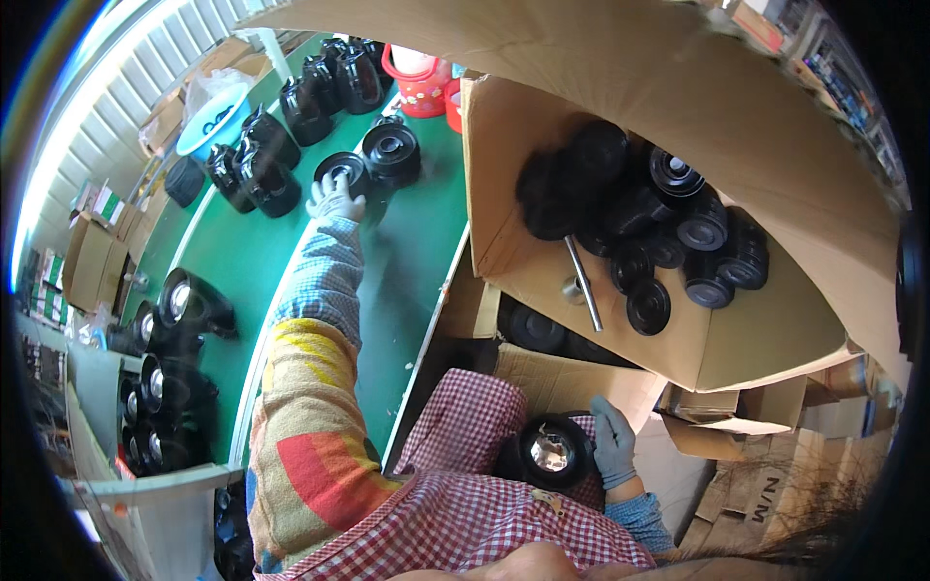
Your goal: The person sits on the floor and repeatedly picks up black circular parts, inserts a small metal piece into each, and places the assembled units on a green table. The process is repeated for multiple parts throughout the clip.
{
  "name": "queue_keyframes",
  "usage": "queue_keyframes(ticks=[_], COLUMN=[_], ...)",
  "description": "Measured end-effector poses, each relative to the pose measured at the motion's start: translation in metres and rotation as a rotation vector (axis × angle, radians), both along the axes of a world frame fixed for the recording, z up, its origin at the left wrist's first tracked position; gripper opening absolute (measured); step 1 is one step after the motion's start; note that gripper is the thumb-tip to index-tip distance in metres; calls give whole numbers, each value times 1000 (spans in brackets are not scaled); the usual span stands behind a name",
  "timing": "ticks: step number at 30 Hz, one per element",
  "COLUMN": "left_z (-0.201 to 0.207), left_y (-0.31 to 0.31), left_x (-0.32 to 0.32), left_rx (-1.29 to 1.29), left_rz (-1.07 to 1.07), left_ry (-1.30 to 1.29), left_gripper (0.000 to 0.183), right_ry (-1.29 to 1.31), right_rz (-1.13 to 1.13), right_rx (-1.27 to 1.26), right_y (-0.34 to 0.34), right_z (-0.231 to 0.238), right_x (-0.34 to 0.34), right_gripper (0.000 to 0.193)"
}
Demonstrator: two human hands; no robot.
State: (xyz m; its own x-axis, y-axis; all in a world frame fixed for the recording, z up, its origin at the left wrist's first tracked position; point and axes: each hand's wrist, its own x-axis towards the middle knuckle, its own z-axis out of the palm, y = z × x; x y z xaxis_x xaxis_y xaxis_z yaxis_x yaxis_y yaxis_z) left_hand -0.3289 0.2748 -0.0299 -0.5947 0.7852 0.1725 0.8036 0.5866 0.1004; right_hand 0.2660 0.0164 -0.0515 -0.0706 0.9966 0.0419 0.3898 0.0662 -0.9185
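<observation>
My left hand [336, 198], in a grey glove, reaches out over the green conveyor belt [387, 261]. Its stretched fingers rest on the rim of a black round part [342, 172] with a recessed middle. Right beside that part stands another black round piece [392, 150]. In my lap lies a black jug [552, 453], its opening facing up and its inside shiny silver. My right hand [613, 441], also gloved, is next to the jug with its fingers extended. Whether its palm touches the jug cannot be made out.
Several glossy black jugs [266, 174] stand farther along the belt; others with silver insides [179, 300] are at the left. A cardboard box [504, 174] at the right holds black round parts [649, 305] and a metal rod [583, 281]. Red buckets [421, 92] stand beyond.
</observation>
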Motion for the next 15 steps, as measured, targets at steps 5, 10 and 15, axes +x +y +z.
queue_keyframes(ticks=[5, 10, 15], left_z=[-61, -63, 52], left_y=[-12, -71, -155], left_x=[-48, -64, 52], left_rx=[245, 701, 727], left_rz=[-157, -610, -804], left_ry=[47, 131, -178], left_gripper=[28, 18, 21], right_ry=[-21, 75, 27], right_rz=[5, 15, 68], right_rx=[9, -81, 187], right_y=[8, 16, 41], right_z=[1, 5, 64], right_x=[-12, -16, -22], right_gripper=[27, 28, 38])
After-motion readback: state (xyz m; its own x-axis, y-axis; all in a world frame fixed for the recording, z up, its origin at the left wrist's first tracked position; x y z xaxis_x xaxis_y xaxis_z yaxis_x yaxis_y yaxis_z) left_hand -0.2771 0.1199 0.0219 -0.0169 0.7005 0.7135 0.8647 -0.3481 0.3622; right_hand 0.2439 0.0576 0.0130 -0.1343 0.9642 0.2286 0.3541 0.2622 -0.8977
